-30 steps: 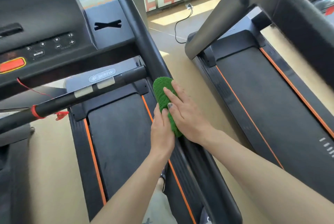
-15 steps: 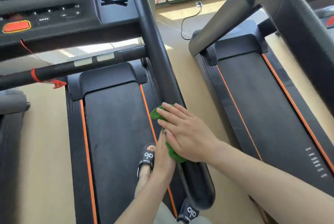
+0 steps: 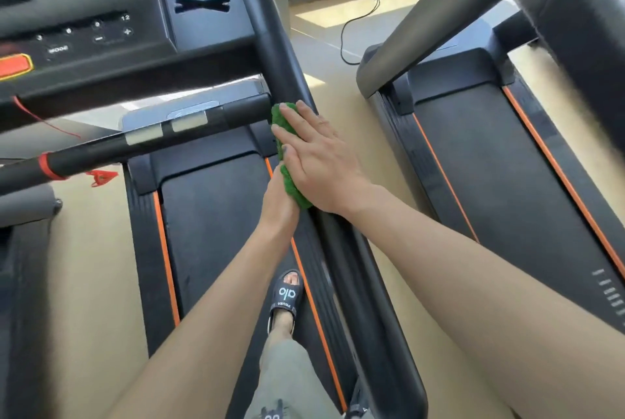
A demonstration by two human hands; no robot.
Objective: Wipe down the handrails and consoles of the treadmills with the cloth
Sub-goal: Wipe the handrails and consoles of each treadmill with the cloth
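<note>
A green cloth (image 3: 279, 127) is wrapped around the black right handrail (image 3: 277, 56) of the treadmill I stand on. My right hand (image 3: 321, 161) lies flat over the cloth from the outer side, fingers pointing up the rail. My left hand (image 3: 279, 202) presses the cloth from the inner side, its fingers hidden behind the cloth and my right hand. The cloth sits just below where the front crossbar (image 3: 135, 144) meets the rail. The console (image 3: 81, 33) with its buttons and orange stop key is at the upper left.
A second treadmill (image 3: 507, 165) stands to the right, its grey upright (image 3: 422, 22) slanting across the top. A power cable (image 3: 351, 29) lies on the tan floor between the machines. A red safety clip (image 3: 101, 176) hangs from the crossbar. My sandalled foot (image 3: 285, 300) rests on the belt.
Both hands slid the cloth down toward the rail's near end half a second ago, then back up the rail to the crossbar joint now.
</note>
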